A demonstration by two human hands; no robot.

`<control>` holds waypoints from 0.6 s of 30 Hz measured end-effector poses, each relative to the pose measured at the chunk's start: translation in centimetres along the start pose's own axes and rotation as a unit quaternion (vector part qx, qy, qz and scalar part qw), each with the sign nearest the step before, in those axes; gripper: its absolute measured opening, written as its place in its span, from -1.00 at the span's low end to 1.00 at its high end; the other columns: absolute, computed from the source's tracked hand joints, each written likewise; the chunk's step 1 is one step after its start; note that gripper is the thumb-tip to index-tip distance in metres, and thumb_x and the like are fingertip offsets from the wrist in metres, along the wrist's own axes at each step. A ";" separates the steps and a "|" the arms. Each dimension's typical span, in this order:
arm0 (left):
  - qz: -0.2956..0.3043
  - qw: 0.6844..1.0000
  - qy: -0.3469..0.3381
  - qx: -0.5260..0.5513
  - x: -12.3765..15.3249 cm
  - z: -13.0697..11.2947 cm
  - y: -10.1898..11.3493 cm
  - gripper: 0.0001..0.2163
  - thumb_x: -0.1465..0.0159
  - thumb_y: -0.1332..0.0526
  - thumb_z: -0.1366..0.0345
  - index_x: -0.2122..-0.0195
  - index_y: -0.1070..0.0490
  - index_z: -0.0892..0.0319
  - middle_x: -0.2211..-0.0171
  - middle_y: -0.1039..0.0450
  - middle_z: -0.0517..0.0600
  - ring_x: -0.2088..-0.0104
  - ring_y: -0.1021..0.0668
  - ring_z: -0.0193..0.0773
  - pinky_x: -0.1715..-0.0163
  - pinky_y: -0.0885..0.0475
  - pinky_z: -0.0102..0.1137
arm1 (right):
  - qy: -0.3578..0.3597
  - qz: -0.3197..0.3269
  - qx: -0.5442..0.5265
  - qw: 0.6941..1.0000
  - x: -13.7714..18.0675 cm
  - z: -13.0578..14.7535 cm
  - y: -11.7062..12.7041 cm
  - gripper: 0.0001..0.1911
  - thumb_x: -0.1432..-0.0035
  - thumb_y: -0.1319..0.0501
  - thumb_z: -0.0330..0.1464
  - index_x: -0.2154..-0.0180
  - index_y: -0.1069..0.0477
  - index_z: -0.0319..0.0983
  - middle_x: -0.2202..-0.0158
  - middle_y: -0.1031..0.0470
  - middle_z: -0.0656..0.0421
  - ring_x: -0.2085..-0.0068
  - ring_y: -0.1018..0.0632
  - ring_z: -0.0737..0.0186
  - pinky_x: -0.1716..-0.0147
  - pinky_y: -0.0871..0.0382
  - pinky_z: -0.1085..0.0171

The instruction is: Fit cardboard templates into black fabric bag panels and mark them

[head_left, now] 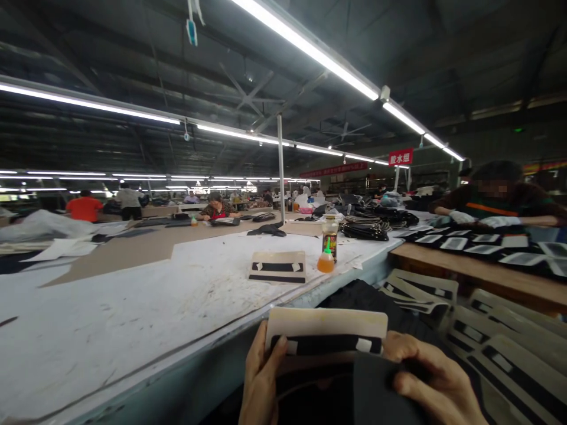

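Below the table edge we pinched a cream card in our left hand; our right hand curled fingers over dark fabric; the loosely gripped card could have slipped.

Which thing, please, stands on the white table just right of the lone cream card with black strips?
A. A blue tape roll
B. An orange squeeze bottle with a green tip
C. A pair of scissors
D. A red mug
B: the orange squeeze bottle stands beside the cream card on the white table.

long white worktable under fluorescent tube lights, dark factory ceiling
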State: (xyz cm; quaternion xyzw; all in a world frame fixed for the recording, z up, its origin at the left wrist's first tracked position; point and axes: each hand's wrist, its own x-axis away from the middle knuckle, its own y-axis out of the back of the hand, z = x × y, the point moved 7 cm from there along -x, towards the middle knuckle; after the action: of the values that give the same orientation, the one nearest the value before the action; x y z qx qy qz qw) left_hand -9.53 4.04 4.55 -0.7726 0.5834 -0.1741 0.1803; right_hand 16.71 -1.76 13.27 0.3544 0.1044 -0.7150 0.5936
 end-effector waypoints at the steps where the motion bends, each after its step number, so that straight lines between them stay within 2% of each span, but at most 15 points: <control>1: -0.001 1.000 -0.004 0.002 0.4 0.3 0.0 -0.40 0.01 -0.49 0.06 -0.07 -0.52 0.10 -0.24 -0.46 0.08 -0.27 -0.43 0.18 -0.15 -0.45 -0.14 | 0.016 -0.016 0.041 0.999 0.0 0.7 0.2 -0.58 0.01 -0.41 0.07 0.54 -0.56 -0.14 0.53 -0.58 0.18 0.47 -0.59 0.15 0.45 -0.47 0.35; 3: -0.011 1.000 -0.016 0.001 0.9 0.6 0.4 -0.37 0.00 -0.49 0.00 -0.09 -0.52 0.10 -0.17 -0.52 0.11 -0.22 -0.48 0.20 -0.07 -0.52 -0.16 | 0.043 -0.039 0.113 0.992 0.1 1.9 0.4 -0.66 0.00 -0.45 -0.03 0.54 -0.55 -0.13 0.56 -0.58 0.23 0.52 -0.60 0.19 0.49 -0.46 0.40; 5: -0.025 0.999 -0.024 -0.007 1.2 0.8 0.8 -0.38 -0.02 -0.48 0.00 -0.10 -0.52 0.11 -0.13 -0.55 0.13 -0.22 -0.49 0.18 -0.09 -0.52 -0.18 | 0.075 -0.026 0.148 0.986 0.0 3.0 -0.1 -0.69 -0.06 -0.43 -0.09 0.54 -0.53 -0.13 0.59 -0.57 0.26 0.56 -0.58 0.25 0.55 -0.44 0.44; 10: -0.021 0.999 -0.039 -0.028 1.6 0.2 1.0 -0.41 -0.03 -0.47 0.01 -0.06 -0.53 0.14 -0.11 -0.57 0.12 -0.25 -0.46 0.16 -0.20 -0.42 -0.17 | 0.136 -0.021 0.151 0.979 -0.1 4.9 -0.7 -0.63 -0.16 -0.35 -0.05 0.55 -0.50 -0.14 0.62 -0.53 0.31 0.61 -0.56 0.33 0.59 -0.40 0.49; 14: -0.051 0.999 0.001 -0.011 2.4 0.0 1.1 -0.49 -0.10 -0.41 0.16 -0.08 -0.46 0.13 -0.13 -0.55 0.13 -0.22 -0.50 0.10 -0.21 -0.40 -0.16 | 0.094 -0.046 0.180 0.978 -0.2 4.2 -0.2 -0.66 -0.13 -0.37 -0.13 0.57 -0.47 -0.16 0.64 -0.50 0.32 0.63 -0.53 0.35 0.62 -0.37 0.49; 18: -0.060 0.998 -0.007 -0.034 3.1 -0.8 0.9 -0.52 -0.09 -0.38 0.19 -0.06 -0.43 0.13 -0.14 -0.53 0.14 -0.23 -0.49 0.08 -0.13 -0.47 -0.24 | 0.038 -0.006 0.191 0.981 -0.3 3.0 -0.9 -0.63 -0.14 -0.32 -0.15 0.61 -0.42 -0.17 0.65 -0.46 0.30 0.60 -0.51 0.33 0.61 -0.34 0.44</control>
State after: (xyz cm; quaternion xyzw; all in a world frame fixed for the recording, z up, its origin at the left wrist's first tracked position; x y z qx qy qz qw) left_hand -9.90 0.77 5.01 -0.8131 0.5404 -0.1591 0.1468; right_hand 14.72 -3.02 15.36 0.4873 -0.0095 -0.7114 0.5063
